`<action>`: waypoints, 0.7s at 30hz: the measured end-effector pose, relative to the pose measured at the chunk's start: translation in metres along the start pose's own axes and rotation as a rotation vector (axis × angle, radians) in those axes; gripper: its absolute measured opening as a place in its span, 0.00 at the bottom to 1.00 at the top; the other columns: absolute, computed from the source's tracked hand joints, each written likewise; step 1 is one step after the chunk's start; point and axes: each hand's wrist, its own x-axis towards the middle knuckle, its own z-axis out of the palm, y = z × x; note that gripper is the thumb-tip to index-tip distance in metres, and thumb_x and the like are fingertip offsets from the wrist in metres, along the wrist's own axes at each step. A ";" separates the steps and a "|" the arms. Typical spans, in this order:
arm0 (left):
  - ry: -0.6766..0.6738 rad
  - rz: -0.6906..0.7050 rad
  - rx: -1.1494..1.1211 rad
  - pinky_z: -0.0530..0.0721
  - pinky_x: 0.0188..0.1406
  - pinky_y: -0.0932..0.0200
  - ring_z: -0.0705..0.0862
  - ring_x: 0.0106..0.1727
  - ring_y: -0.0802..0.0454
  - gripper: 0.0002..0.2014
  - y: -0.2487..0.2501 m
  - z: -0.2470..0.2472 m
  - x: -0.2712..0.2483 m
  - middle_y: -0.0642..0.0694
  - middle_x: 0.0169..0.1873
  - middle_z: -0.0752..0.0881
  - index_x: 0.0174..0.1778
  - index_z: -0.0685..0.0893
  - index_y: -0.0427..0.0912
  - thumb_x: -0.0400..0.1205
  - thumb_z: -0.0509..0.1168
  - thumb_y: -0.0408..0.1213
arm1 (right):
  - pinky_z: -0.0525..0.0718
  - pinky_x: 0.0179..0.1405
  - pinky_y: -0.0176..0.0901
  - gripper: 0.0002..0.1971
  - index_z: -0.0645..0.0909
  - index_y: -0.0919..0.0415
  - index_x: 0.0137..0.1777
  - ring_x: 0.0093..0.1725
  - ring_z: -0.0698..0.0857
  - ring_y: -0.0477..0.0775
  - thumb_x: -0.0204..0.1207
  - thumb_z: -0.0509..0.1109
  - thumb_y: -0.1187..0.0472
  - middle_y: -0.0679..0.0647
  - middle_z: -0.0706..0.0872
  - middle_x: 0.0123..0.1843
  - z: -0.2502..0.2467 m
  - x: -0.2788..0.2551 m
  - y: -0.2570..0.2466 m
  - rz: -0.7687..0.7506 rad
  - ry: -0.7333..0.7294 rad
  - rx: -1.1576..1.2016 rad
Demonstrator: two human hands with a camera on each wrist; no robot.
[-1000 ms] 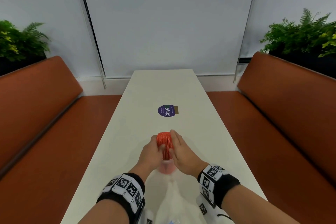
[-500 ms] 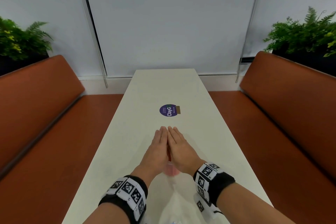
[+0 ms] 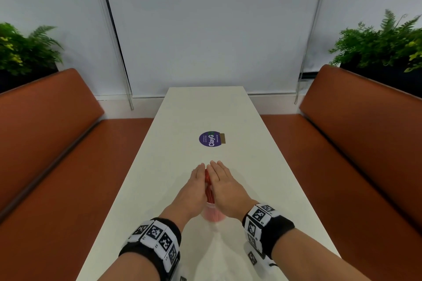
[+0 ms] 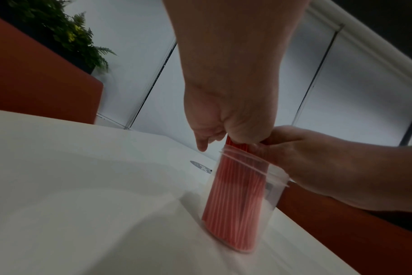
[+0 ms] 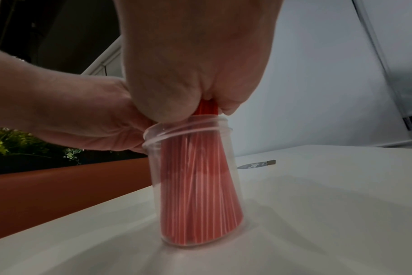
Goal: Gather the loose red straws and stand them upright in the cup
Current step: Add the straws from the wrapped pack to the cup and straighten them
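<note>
A bundle of red straws (image 3: pixel 209 186) stands upright in a clear plastic cup (image 3: pixel 213 215) on the white table (image 3: pixel 205 109). My left hand (image 3: pixel 194 187) and right hand (image 3: pixel 225 185) press flat against the bundle from either side above the rim, fingers straight and pointing away from me. Only a thin red strip shows between the palms. In the left wrist view the straws (image 4: pixel 235 201) fill the cup (image 4: pixel 278 178) and fan out toward its base. The right wrist view shows the straws (image 5: pixel 198 186) pinched together above the cup rim (image 5: pixel 183 126).
A round purple sticker (image 3: pixel 210 139) lies on the table beyond the hands. Orange benches (image 3: pixel 57 143) (image 3: pixel 365 143) run along both sides, with potted ferns (image 3: pixel 22 50) (image 3: pixel 383 43) behind them. A grey wall closes the far end.
One second ago my hands cupped the bundle with its round top showing. They then flattened palm to palm over it, and now a thin red strip shows between them.
</note>
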 end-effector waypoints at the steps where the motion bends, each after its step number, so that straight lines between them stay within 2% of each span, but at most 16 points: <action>1: 0.006 0.016 0.007 0.55 0.84 0.55 0.51 0.84 0.51 0.35 0.000 -0.001 -0.001 0.45 0.84 0.44 0.83 0.38 0.40 0.86 0.52 0.41 | 0.45 0.85 0.52 0.34 0.49 0.70 0.81 0.84 0.47 0.65 0.78 0.37 0.51 0.66 0.53 0.84 0.000 0.000 0.001 -0.009 0.000 -0.004; 2: 0.015 0.031 0.007 0.53 0.84 0.57 0.49 0.85 0.52 0.35 0.000 -0.002 -0.001 0.46 0.84 0.41 0.83 0.37 0.40 0.86 0.52 0.39 | 0.45 0.84 0.52 0.38 0.49 0.69 0.82 0.84 0.47 0.64 0.74 0.32 0.48 0.65 0.52 0.84 0.000 0.000 0.002 -0.019 0.004 -0.011; 4: 0.035 0.061 0.004 0.51 0.83 0.60 0.46 0.85 0.53 0.34 0.000 -0.003 -0.001 0.47 0.84 0.39 0.83 0.38 0.40 0.87 0.51 0.38 | 0.44 0.83 0.52 0.41 0.47 0.66 0.82 0.85 0.46 0.62 0.70 0.28 0.47 0.62 0.50 0.85 0.000 -0.001 0.004 -0.018 0.019 -0.022; 11: 0.008 0.063 -0.004 0.48 0.79 0.65 0.46 0.85 0.53 0.32 0.004 -0.010 -0.004 0.47 0.84 0.38 0.83 0.38 0.40 0.87 0.49 0.35 | 0.47 0.84 0.56 0.44 0.46 0.65 0.83 0.85 0.46 0.61 0.67 0.27 0.45 0.60 0.50 0.85 -0.006 -0.001 0.000 -0.008 -0.067 -0.037; 13: 0.007 0.070 0.002 0.49 0.78 0.65 0.46 0.85 0.53 0.31 0.007 -0.015 -0.008 0.47 0.84 0.37 0.83 0.38 0.40 0.88 0.48 0.35 | 0.47 0.84 0.58 0.36 0.45 0.65 0.83 0.85 0.44 0.61 0.77 0.33 0.47 0.60 0.49 0.86 -0.011 -0.002 -0.004 -0.002 -0.063 -0.054; 15: 0.015 0.073 0.019 0.52 0.81 0.62 0.46 0.85 0.52 0.31 0.009 -0.019 -0.014 0.47 0.84 0.38 0.83 0.38 0.41 0.88 0.48 0.36 | 0.45 0.84 0.57 0.29 0.45 0.64 0.83 0.85 0.43 0.60 0.85 0.44 0.53 0.59 0.47 0.86 -0.017 -0.003 -0.007 0.020 -0.026 -0.061; 18: 0.031 0.063 0.039 0.55 0.83 0.57 0.46 0.85 0.52 0.31 0.012 -0.025 -0.030 0.48 0.84 0.40 0.83 0.38 0.42 0.88 0.49 0.38 | 0.48 0.84 0.61 0.27 0.50 0.64 0.82 0.85 0.43 0.62 0.85 0.47 0.55 0.61 0.47 0.85 -0.029 -0.012 -0.011 0.036 0.069 -0.056; 21: 0.018 0.018 0.080 0.59 0.81 0.56 0.50 0.85 0.51 0.34 0.013 -0.030 -0.053 0.49 0.84 0.41 0.83 0.36 0.45 0.88 0.51 0.43 | 0.57 0.82 0.63 0.26 0.58 0.66 0.80 0.83 0.49 0.69 0.85 0.55 0.60 0.68 0.54 0.84 -0.039 -0.032 -0.018 0.037 0.189 -0.054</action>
